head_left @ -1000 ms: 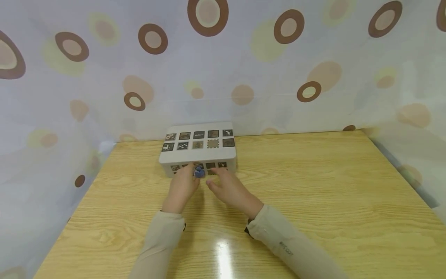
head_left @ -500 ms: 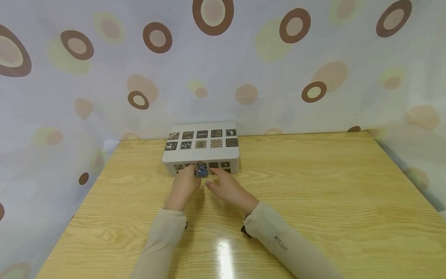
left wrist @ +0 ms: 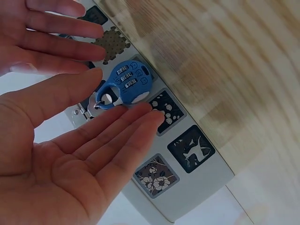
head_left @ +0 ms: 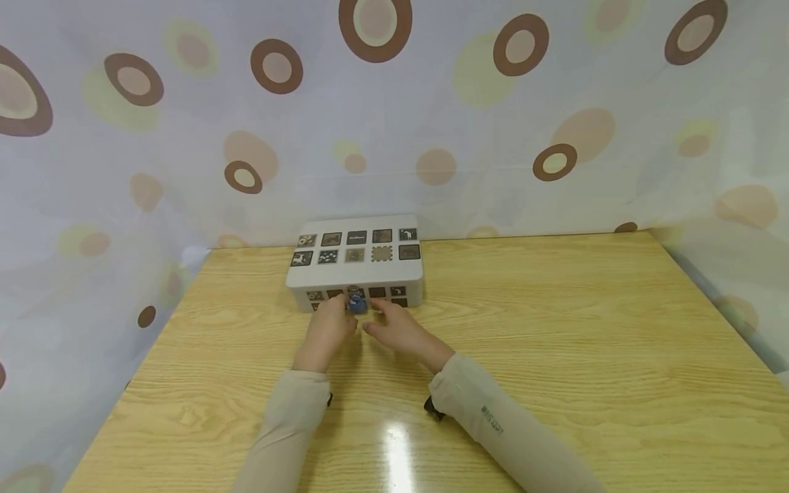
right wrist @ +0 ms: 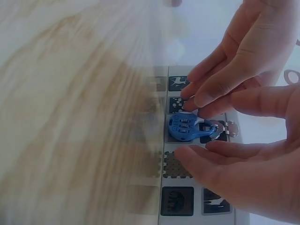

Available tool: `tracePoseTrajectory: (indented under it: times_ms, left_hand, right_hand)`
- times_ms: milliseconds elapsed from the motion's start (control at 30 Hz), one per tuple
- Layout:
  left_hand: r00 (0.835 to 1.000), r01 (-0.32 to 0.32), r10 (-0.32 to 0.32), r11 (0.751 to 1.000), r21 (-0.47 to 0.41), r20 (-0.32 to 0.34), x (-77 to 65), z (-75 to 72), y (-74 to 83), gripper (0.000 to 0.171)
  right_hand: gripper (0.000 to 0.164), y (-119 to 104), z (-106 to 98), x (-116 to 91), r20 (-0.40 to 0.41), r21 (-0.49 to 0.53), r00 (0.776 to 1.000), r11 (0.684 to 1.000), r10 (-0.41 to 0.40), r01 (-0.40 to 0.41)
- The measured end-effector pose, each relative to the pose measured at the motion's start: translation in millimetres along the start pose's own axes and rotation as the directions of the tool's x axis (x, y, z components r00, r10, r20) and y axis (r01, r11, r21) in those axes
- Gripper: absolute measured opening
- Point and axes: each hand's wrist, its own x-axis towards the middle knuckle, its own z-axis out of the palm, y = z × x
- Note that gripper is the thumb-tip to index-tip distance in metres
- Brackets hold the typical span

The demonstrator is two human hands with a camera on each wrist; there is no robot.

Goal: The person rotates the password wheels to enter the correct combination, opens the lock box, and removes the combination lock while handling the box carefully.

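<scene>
blue in the head view: a small padlock (head_left: 357,302) at the middle of the front face of a white box (head_left: 351,274). lid down, with rows of square pictures (head_left: 357,237), at the back of a wood-grained desk (head_left: 555,342), before a pale backdrop (head_left: 382,103) with brown-ringed circles. left grip (head_left: 327,332) just beside the padlock on one side, right grip (head_left: 402,332) on the other, both out of beige sleeves (head_left: 286,411); too small here to tell any contact.

from the left wrist: number dials (left wrist: 125,76) in three rows on the padlock, shackle (left wrist: 104,89) meeting a metal clasp (left wrist: 83,113). left grip with fingers nearly straight, thumb well apart from them, padlock showing beyond the gap. right grip opposite, fingers extended.

from the right wrist: padlock between both grips, flat against the box front. right grip loosely spread, thumb and fingers apart, near an elephant picture (right wrist: 177,201). left grip's fingertips just beside the padlock; impossible to tell whether touching.
</scene>
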Motion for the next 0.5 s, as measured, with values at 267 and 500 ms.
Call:
tracePoseTrajectory:
  times_ms: [267, 500]
  left_hand:
    - [1.000, 0.009, -0.009, 1.000, -0.012, 0.008, 1.9, 1.2, -4.8, 0.038]
    - [1.000, 0.020, -0.019, 0.999, -0.044, 0.024, 3.6, 1.8, -3.1, 0.038]
  right_hand:
    - [0.055, 2.1, 1.9, 5.2, 0.021, 0.091, 1.000, 0.996, 0.003, -0.005]
    - [0.056, 1.8, 2.8, 8.9, 0.045, 0.155, 0.999, 0.988, 0.020, -0.027]
